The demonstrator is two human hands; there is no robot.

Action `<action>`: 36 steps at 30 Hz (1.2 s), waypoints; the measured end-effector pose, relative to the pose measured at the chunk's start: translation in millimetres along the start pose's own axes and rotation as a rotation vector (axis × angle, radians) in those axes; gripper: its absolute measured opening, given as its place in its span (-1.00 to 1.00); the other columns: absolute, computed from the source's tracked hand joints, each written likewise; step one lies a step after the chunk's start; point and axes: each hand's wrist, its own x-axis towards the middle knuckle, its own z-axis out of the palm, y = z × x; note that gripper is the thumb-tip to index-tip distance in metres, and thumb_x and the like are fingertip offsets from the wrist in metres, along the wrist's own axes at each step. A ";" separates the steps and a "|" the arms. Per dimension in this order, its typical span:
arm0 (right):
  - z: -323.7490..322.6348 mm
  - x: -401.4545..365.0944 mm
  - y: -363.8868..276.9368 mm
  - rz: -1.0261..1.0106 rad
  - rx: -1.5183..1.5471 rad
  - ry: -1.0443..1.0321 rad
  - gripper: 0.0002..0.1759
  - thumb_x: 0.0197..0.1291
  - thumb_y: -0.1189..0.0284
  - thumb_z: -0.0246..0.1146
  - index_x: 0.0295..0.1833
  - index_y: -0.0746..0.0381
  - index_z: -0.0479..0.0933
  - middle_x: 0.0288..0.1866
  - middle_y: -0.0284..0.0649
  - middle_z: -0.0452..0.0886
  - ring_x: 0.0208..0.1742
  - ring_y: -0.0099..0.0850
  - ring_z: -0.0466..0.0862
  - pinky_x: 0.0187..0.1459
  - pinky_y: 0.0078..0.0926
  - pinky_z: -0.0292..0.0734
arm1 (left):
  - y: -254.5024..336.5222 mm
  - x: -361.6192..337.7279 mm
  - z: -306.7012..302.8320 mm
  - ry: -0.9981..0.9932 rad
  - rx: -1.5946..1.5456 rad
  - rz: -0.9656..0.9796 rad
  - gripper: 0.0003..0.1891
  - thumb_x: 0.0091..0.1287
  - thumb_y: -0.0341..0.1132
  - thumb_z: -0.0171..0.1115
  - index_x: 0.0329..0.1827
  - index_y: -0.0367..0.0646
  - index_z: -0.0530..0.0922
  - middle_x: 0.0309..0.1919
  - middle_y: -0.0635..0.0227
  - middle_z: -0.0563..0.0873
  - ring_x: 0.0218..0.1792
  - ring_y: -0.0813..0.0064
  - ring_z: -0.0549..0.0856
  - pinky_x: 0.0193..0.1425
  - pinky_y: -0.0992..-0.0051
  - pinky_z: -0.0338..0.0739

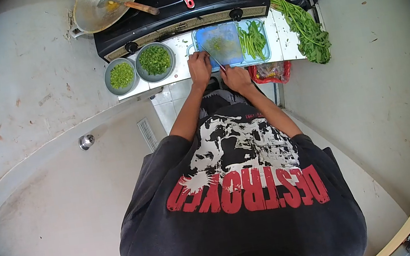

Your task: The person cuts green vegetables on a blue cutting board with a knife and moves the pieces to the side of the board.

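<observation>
Black T-shirt (237,198) with red lettering is filling the bottom of the view, with both bare arms reaching forward to the desk (285,43). Behind it a black stove (181,11) is carrying a metal wok (89,9). Long greens (307,31) are lying at the desk's right end. A blue cutting board (225,36) is sitting just in front of the stove, with green stalks (254,40) lying beside it on the right. Two grey bowls (139,69) of chopped greens are standing to its left. The left hand (199,67) is resting with curled fingers at the board's near left edge; whether it is gripping anything, I cannot tell. The right hand (236,77) is gripping a knife (213,58), its blade slanting over the board
</observation>
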 end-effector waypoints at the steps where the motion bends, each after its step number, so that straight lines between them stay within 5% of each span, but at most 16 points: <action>1: 1.1 -2.6 2.9 -0.007 0.003 0.005 -0.52 0.48 0.07 0.07 -0.09 0.30 0.63 -0.34 0.15 0.75 -0.25 0.12 0.78 -0.14 0.08 0.69 | 0.6 0.4 -1.1 -0.002 0.009 -0.010 -0.88 0.22 -0.49 0.32 -0.21 -0.13 0.74 -0.27 0.23 0.71 -0.13 0.13 0.63 0.04 0.18 0.47; 12: -2.6 -18.4 4.0 0.034 0.021 -0.014 -0.52 0.47 0.06 0.08 -0.10 0.29 0.62 -0.37 0.15 0.73 -0.29 0.12 0.78 -0.15 0.10 0.68 | 3.6 0.3 -5.4 -0.011 0.049 -0.069 -0.91 0.24 -0.42 0.35 -0.25 -0.03 0.76 -0.24 0.32 0.75 -0.09 0.19 0.62 0.09 0.21 0.38; 21: -0.8 -0.2 -5.0 0.015 0.007 -0.004 -0.50 0.47 0.06 0.07 -0.10 0.30 0.65 -0.35 0.16 0.74 -0.27 0.13 0.78 -0.13 0.08 0.69 | 1.0 -1.7 -3.4 -0.055 -0.161 -0.021 -0.83 0.29 -0.58 0.23 -0.13 -0.30 0.73 -0.21 0.02 0.70 -0.16 -0.03 0.70 -0.01 0.17 0.63; 30: -3.0 -8.8 0.3 0.027 0.029 0.003 -0.51 0.46 0.07 0.08 -0.11 0.31 0.64 -0.33 0.18 0.74 -0.25 0.14 0.78 -0.10 0.08 0.68 | 0.5 -0.5 -4.4 -0.067 -0.216 -0.089 -0.84 0.27 -0.60 0.21 -0.16 -0.34 0.70 -0.22 0.00 0.68 -0.16 -0.04 0.70 -0.01 0.16 0.62; 36: -4.9 -8.4 -0.6 0.106 0.079 0.001 -0.51 0.46 0.06 0.08 -0.13 0.32 0.63 -0.34 0.20 0.73 -0.26 0.15 0.77 -0.10 0.10 0.67 | -5.6 7.0 1.2 -0.063 -0.145 0.045 -0.84 0.27 -0.60 0.22 -0.14 -0.31 0.71 -0.19 0.03 0.71 -0.18 0.01 0.73 -0.02 0.20 0.63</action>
